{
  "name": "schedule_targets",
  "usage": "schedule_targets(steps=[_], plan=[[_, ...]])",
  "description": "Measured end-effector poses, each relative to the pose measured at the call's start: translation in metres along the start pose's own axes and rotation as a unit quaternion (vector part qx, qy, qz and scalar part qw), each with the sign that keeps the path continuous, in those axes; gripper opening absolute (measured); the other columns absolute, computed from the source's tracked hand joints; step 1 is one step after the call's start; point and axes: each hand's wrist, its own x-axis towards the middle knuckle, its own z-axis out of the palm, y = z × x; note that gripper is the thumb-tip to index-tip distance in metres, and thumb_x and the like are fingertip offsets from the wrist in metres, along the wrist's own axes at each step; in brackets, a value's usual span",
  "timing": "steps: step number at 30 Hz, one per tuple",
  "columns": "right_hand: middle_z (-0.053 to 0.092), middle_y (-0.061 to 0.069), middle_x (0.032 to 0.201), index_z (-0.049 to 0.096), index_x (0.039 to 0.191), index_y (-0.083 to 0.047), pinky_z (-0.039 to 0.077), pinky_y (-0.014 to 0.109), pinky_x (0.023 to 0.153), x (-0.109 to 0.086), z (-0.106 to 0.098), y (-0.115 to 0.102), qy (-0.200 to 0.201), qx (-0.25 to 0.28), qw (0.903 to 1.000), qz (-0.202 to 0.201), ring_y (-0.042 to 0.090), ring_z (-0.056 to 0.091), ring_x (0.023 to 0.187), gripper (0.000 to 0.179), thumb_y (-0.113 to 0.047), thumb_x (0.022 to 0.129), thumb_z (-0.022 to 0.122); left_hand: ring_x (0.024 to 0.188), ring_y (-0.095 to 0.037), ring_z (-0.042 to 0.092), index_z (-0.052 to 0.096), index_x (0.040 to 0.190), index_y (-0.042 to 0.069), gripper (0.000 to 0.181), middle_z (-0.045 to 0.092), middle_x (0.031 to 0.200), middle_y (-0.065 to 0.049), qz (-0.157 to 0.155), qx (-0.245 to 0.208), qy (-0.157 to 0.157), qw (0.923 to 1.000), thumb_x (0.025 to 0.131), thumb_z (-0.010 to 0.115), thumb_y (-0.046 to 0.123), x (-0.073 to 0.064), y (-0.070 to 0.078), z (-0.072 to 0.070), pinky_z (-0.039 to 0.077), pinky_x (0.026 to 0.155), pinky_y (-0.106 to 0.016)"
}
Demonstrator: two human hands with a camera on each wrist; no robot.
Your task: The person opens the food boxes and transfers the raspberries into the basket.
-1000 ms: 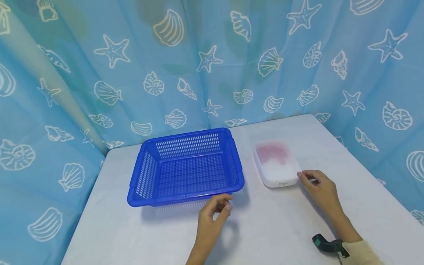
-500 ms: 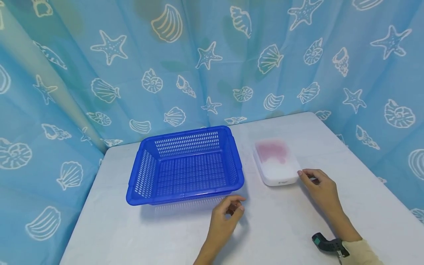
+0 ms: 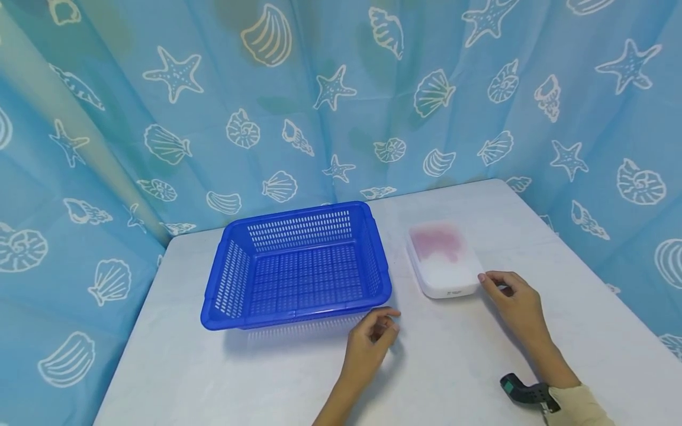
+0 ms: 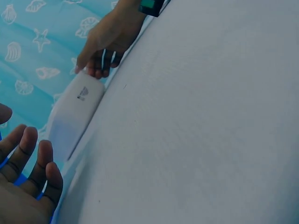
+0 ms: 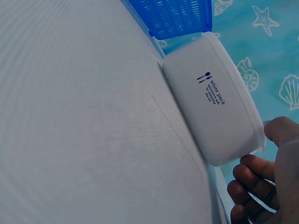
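Note:
A white plastic food container (image 3: 447, 269) sits on the table right of the basket, its translucent lid (image 5: 233, 77) on and a pink patch showing through. Blue print marks its side in the right wrist view. With thumb and forefinger my right hand (image 3: 515, 305) pinches the lid's near right corner, the other fingers loosely bent beneath. My left hand (image 3: 367, 349) holds nothing, its fingers relaxed and curved near the front right corner of the blue basket (image 3: 295, 319). In the left wrist view the fingers (image 4: 27, 137) of that hand are spread apart, short of the container.
The basket is rectangular with slotted walls, and nothing lies in it. A white cloth covers the table (image 3: 176, 378). Behind and on both sides hangs a blue curtain (image 3: 341, 142) with shells and starfish. A dark strap device (image 3: 527, 393) sits at the right wrist.
My left hand has moved right along the front of the basket, toward the container. The right hand has kept its place at the lid's corner, and the container has stayed put.

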Motion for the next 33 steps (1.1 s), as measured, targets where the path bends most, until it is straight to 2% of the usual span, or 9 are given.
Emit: schedule_targets(steps=[6, 9, 18, 22, 26, 33], plan=[[0.059, 0.006, 0.105, 0.063, 0.11, -0.01, 0.039, 0.019, 0.073, 0.0, 0.0, 0.0, -0.002, 0.0, 1.0, 0.006, 0.018, 0.051, 0.093, 0.048, -0.05, 0.086, 0.055, 0.063, -0.008, 0.054, 0.064, 0.104, 0.01, 0.02, 0.059, 0.083, -0.009, -0.009, -0.025, 0.008, 0.9996, 0.085, 0.059, 0.005, 0.006, -0.005, 0.005, 0.046, 0.056, -0.022], [0.059, 0.005, 0.105, 0.063, 0.11, -0.01, 0.039, 0.018, 0.073, -0.001, -0.001, 0.0, -0.003, 0.002, 1.0, 0.008, 0.018, 0.052, 0.093, 0.047, -0.05, 0.086, 0.055, 0.063, -0.009, 0.054, 0.065, 0.103, 0.011, 0.02, 0.059, 0.082, -0.008, -0.009, -0.034, 0.011, 0.9993, 0.085, 0.059, 0.005, 0.009, -0.007, 0.008, 0.046, 0.056, -0.022], [0.059, 0.006, 0.106, 0.063, 0.11, -0.009, 0.035, 0.009, 0.073, 0.0, -0.003, -0.002, -0.004, 0.002, 0.9999, 0.014, 0.022, 0.053, 0.099, 0.049, -0.051, 0.085, 0.055, 0.066, -0.017, 0.054, 0.065, 0.101, 0.015, 0.018, 0.059, 0.079, -0.006, -0.01, -0.028, 0.024, 0.9993, 0.085, 0.06, 0.007, 0.017, -0.01, 0.019, 0.046, 0.056, -0.021], [0.059, 0.004, 0.106, 0.063, 0.109, -0.011, 0.035, 0.01, 0.075, 0.001, -0.002, -0.001, -0.007, 0.0, 0.9999, 0.015, 0.02, 0.053, 0.098, 0.049, -0.053, 0.085, 0.055, 0.064, -0.016, 0.053, 0.065, 0.102, 0.016, 0.019, 0.059, 0.078, -0.006, -0.006, -0.019, 0.025, 0.9995, 0.086, 0.06, 0.008, 0.021, -0.011, 0.022, 0.045, 0.054, -0.021], [0.059, 0.003, 0.106, 0.063, 0.109, -0.012, 0.034, 0.009, 0.075, 0.001, -0.002, 0.0, -0.004, 0.002, 1.0, 0.009, 0.02, 0.053, 0.097, 0.047, -0.052, 0.085, 0.055, 0.063, -0.011, 0.053, 0.065, 0.102, 0.019, 0.019, 0.058, 0.077, -0.004, -0.015, -0.016, 0.028, 0.9994, 0.086, 0.06, 0.01, 0.026, -0.012, 0.026, 0.044, 0.053, -0.02], [0.06, 0.004, 0.106, 0.063, 0.11, -0.01, 0.034, 0.008, 0.074, 0.001, -0.002, 0.001, -0.007, 0.003, 0.9999, 0.008, 0.02, 0.053, 0.099, 0.048, -0.051, 0.086, 0.055, 0.064, -0.01, 0.053, 0.065, 0.101, 0.016, 0.018, 0.058, 0.078, -0.004, -0.019, -0.022, 0.039, 0.9988, 0.085, 0.061, 0.008, 0.03, -0.014, 0.03, 0.044, 0.055, -0.02]])
